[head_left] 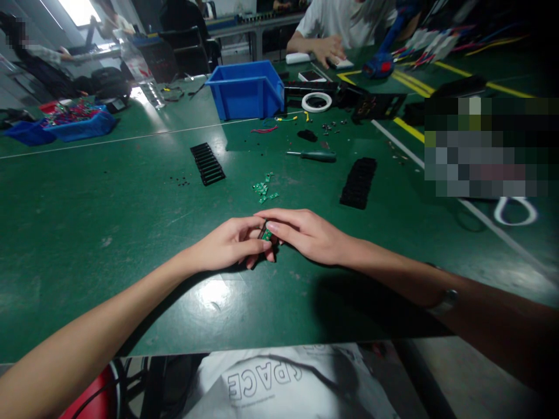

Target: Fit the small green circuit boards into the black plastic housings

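Near the table's front middle, my left hand [233,243] and my right hand [312,235] meet around a small green circuit board [266,234] with a dark edge. The left fingers and thumb pinch it from the left; the right thumb and fingers press on it from the right. Just beyond the hands lies a loose cluster of small green boards [261,189]. A black slotted strip [207,164] lies to the left, and another black part [358,183] of stacked segments to the right. A green-handled screwdriver [318,156] lies behind the cluster.
Farther back on the green table [131,233] are a blue bin [247,92], a white tape ring [317,102], a clear bottle [140,73], blue trays [82,127] of wires and a blue power tool [384,58]. Across the table sits a person in white [343,23].
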`<move>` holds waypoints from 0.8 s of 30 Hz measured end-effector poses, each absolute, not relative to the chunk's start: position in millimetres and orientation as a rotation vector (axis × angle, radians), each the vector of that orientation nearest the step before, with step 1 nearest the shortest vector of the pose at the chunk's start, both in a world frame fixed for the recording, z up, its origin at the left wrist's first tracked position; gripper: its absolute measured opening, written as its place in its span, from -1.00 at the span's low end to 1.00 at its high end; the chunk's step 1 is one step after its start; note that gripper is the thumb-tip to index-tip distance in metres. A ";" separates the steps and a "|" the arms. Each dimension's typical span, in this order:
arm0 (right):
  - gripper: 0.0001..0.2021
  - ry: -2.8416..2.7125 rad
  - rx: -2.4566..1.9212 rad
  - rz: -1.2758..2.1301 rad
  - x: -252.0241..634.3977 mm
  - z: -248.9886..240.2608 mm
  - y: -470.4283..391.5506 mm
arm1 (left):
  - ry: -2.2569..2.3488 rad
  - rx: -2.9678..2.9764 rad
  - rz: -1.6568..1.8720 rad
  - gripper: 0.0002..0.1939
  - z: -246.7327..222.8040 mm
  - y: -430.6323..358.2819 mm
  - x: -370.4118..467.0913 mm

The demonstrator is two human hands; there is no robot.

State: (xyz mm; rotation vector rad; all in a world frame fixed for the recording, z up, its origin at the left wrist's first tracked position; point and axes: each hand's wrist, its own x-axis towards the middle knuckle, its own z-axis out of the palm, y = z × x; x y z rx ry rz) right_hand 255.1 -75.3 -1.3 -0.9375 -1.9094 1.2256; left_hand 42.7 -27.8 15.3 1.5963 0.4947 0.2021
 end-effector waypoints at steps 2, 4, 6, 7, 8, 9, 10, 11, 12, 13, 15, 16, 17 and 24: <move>-0.64 -1.912 -0.939 1.228 255.6 -0.8 -75.2 | 0.497 1.595 0.199 -0.74 15.1 -27.5 42.5; -0.65 -1.913 -0.937 1.233 256.0 -0.2 -75.2 | 0.495 1.591 0.197 -0.75 14.8 -27.4 42.3; -0.65 -1.909 -0.933 1.249 256.5 0.6 -75.5 | 0.491 1.584 0.193 -0.76 14.7 -27.7 42.2; -0.63 -1.907 -0.926 1.264 256.7 0.9 -75.6 | 0.491 1.581 0.192 -0.76 14.8 -27.9 42.2; -0.61 -1.905 -0.916 1.282 257.1 1.2 -75.6 | 0.492 1.576 0.190 -0.75 14.9 -28.2 42.2; -0.59 -1.902 -0.904 1.304 257.5 1.3 -75.6 | 0.494 1.572 0.188 -0.74 15.1 -28.4 42.2; -0.58 -1.896 -0.890 1.327 258.0 1.5 -75.4 | 0.496 1.569 0.187 -0.74 15.4 -28.6 42.2; -0.57 -1.888 -0.875 1.351 258.4 1.6 -75.2 | 0.494 1.565 0.185 -0.73 15.6 -28.8 42.2; -0.58 -1.877 -0.863 1.373 258.8 1.8 -75.0 | 0.491 1.561 0.183 -0.73 16.0 -29.0 42.2; -0.59 -1.865 -0.856 1.392 259.0 2.2 -74.7 | 0.485 1.557 0.181 -0.73 16.3 -29.1 42.2; -0.59 -1.855 -0.853 1.418 259.2 3.4 -74.3 | 0.471 1.550 0.173 -0.74 17.2 -29.1 42.2; -0.59 -1.857 -0.857 1.426 259.1 4.3 -74.3 | 0.464 1.547 0.169 -0.74 17.8 -29.1 42.3; -0.59 -1.864 -0.863 1.430 259.0 5.2 -74.3 | 0.459 1.546 0.165 -0.74 18.4 -29.1 42.4; -0.56 -1.958 -0.880 1.386 260.1 8.7 -74.7 | 0.449 1.586 0.132 -0.66 21.5 -30.9 41.7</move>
